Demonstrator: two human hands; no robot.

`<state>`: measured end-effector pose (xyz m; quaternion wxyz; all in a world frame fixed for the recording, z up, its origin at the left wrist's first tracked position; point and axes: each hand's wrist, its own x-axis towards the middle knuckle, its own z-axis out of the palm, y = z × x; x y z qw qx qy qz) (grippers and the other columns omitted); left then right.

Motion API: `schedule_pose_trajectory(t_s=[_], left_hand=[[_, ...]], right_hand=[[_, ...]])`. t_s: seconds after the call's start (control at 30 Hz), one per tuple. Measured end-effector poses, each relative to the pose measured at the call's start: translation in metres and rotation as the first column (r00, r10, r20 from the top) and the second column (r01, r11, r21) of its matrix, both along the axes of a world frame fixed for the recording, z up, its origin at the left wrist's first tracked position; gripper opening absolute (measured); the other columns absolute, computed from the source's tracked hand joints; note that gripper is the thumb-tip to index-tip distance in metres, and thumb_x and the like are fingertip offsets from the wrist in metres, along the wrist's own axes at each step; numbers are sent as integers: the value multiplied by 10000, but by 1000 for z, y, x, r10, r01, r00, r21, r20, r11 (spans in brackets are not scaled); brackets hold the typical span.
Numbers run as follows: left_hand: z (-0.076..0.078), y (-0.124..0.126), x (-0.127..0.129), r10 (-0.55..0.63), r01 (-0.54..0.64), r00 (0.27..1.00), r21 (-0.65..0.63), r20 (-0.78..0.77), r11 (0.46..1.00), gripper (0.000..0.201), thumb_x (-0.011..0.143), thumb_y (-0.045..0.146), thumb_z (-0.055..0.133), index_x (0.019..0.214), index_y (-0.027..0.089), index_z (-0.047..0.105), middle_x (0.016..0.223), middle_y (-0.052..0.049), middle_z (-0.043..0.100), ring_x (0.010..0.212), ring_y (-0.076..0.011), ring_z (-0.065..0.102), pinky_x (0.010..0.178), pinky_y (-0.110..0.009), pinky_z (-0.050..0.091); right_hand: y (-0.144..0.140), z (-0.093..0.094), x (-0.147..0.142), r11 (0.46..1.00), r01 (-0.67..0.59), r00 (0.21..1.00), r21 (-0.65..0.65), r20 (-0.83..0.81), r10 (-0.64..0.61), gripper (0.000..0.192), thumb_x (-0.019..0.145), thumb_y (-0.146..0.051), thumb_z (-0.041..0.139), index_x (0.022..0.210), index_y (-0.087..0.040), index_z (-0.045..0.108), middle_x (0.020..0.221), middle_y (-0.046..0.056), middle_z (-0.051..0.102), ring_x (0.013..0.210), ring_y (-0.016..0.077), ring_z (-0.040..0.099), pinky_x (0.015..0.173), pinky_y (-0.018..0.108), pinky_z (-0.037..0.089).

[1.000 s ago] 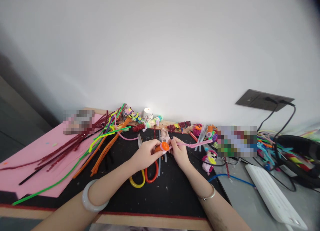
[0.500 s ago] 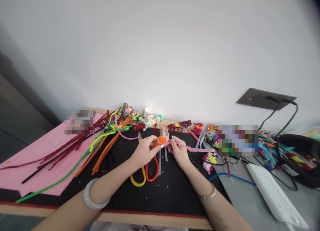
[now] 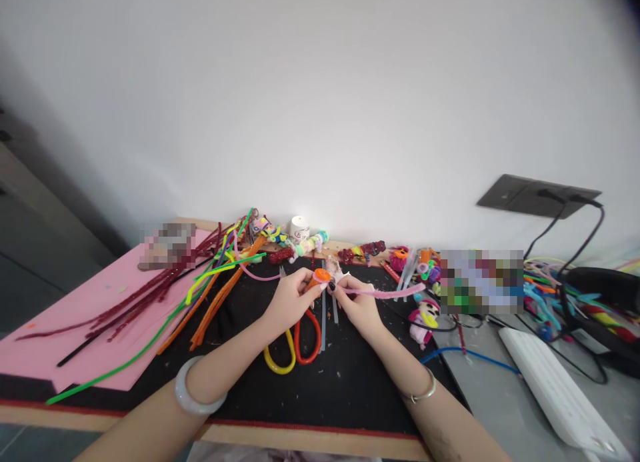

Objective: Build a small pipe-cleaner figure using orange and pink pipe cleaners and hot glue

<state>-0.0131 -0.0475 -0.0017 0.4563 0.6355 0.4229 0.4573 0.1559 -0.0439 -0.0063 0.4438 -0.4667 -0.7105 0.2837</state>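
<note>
My left hand (image 3: 296,297) is closed round a small orange coiled pipe-cleaner piece (image 3: 321,275), pinching it between thumb and fingers. My right hand (image 3: 357,303), also closed, pinches a pink pipe cleaner (image 3: 395,293) close beside that orange piece. The pink stem's free end sticks out to the right past my knuckles. Both sets of fingertips meet over the middle of the black mat (image 3: 350,382). Beneath my left wrist lie scissors with one yellow and one red handle loop (image 3: 309,362); their blades are mostly hidden. A crumpled whitish piece (image 3: 335,265) lies just behind my fingers.
Dark red, green and orange pipe cleaners (image 3: 210,315) spread over a pink sheet (image 3: 30,355) at left. Finished fuzzy figures and a white paper cup (image 3: 299,229) line the wall. At right are a small pink doll (image 3: 424,322), cables and a white power strip (image 3: 555,389).
The view has turned slightly, so the scene sits a little further right. My hands have drawn a bit closer together, and the pink pipe cleaner's free end has risen slightly.
</note>
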Motion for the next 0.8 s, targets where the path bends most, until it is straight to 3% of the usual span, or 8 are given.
schedule_pose_trajectory(t_s=[0.27,0.57,0.8], left_hand=[[5,0,0,-26,33,995,-71,97,997,245,778,371,559,819,132,525,629,30,531,472,-74,504,473,-206,417],[7,0,2,-76,88,991,-108,110,990,264,788,397,540,805,136,506,615,33,507,469,-70,490,472,-211,433],[5,0,1,-100,112,989,-107,112,988,260,786,391,547,781,137,495,613,32,516,473,-70,497,481,-209,425]], right_hand=[[-7,4,-5,993,-58,998,106,-16,60,246,822,-274,508,595,-178,493,541,-25,450,513,103,392,497,234,326],[-9,7,-6,991,-89,995,102,-25,92,196,807,-241,505,620,-182,498,548,-24,465,524,109,411,508,234,344],[-9,7,-5,986,-118,993,117,-4,119,155,842,-258,474,757,-177,575,631,2,532,581,130,476,565,254,389]])
